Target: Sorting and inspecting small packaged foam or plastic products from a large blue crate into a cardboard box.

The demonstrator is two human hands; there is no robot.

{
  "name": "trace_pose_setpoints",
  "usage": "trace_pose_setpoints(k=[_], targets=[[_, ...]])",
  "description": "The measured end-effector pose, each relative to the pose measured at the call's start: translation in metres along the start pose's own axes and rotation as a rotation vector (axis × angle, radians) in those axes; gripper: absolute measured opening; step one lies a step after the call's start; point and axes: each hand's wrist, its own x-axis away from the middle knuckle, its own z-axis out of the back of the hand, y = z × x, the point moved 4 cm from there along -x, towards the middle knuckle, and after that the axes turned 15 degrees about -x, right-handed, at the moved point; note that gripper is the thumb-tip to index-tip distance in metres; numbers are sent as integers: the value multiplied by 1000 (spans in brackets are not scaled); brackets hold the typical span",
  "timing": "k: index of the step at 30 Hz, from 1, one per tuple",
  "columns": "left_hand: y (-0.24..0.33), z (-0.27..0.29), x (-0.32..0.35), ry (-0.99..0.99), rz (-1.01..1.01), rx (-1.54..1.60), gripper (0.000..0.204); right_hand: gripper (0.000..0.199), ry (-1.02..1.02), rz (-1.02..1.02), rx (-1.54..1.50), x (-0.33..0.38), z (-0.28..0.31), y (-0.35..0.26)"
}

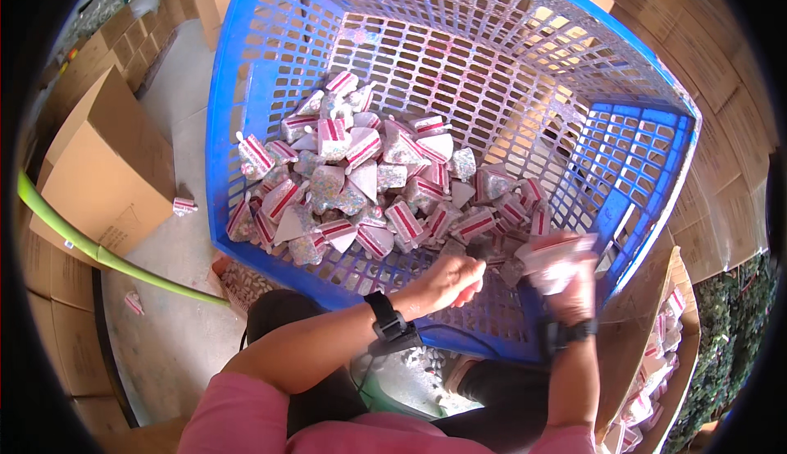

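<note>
A large blue plastic basket [217,126] with slotted walls stands in front of me, tilted. Inside it lies a heap of wedge-shaped cake-slice ornaments [361,146], white and pink with red stripes and speckled glittery sides. My left hand [452,283] is over the basket's near part, its fingers curled closed; what they hold, if anything, is hidden. At the right end of the heap my right hand [571,294] is smeared by motion, gripping a cake-slice ornament [557,261] that is blurred too. Dark bands sit on both wrists.
At my right an open cardboard box [684,323] holds more of these ornaments. Closed cardboard boxes [115,167] stand on the left and stacked cartons [697,68] on the right. A green curved strip [106,257] crosses the left side. Two loose ornaments [184,205] lie on the floor.
</note>
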Motion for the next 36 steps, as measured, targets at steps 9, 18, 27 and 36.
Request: trace_pose_setpoints(k=[9, 18, 27, 36], targets=[[-10, -14, 3, 161, -156, -958, 24, 80, -230, 507, -691, 17, 99, -124], [-17, -27, 15, -145, -149, -1152, 14, 51, -230, -291, 782, -95, -24, 133], [-44, -19, 32, -229, -64, -1319, 12, 74, -174, -217, 1351, -118, -35, 266], [-13, 24, 23, -23, -33, -1370, 17, 45, 62, -657, -90, -72, -17, 212]])
